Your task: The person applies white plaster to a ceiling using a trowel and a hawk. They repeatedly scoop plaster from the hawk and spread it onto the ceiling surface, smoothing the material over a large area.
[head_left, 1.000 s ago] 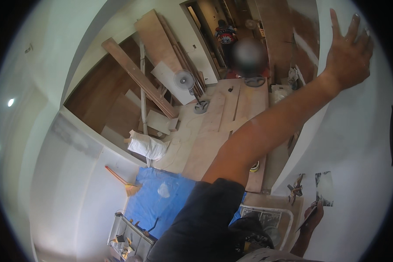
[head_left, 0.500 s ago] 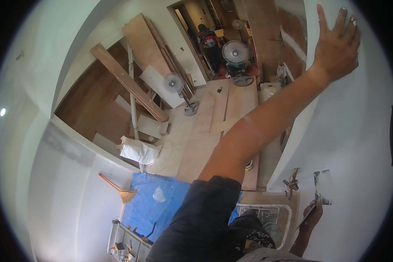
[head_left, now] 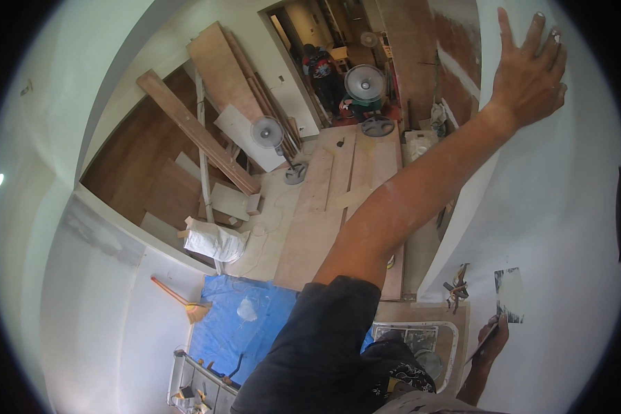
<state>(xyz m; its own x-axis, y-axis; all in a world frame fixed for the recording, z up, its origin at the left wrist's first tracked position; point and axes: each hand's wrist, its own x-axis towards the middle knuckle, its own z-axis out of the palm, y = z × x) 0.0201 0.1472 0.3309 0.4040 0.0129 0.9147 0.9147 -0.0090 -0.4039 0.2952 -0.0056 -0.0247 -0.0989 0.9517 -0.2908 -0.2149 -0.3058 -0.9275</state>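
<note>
Wall (head_left: 566, 228): smooth, matt white plaster finish. Scraper blade (head_left: 509, 295): flat metal, smeared grey-white. Left hand (head_left: 528, 72): dusted with pale powder at the fingertips. Floor boards (head_left: 310, 234): bare matt plywood. Tarp (head_left: 221, 324): blue plastic sheet, crinkled, slight sheen. Leaning planks (head_left: 193, 131): raw brown wood. Sack (head_left: 214, 241): white woven.

Left hand (head_left: 528, 72) flat on white wall (head_left: 566, 207); right hand (head_left: 491, 338) holds trowel (head_left: 509, 295).

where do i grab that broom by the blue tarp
Take the broom mid-handle, from above. It seems to lie flat on the floor, its bristle end at the tarp edge and its thin bare stick pointing away.
</note>
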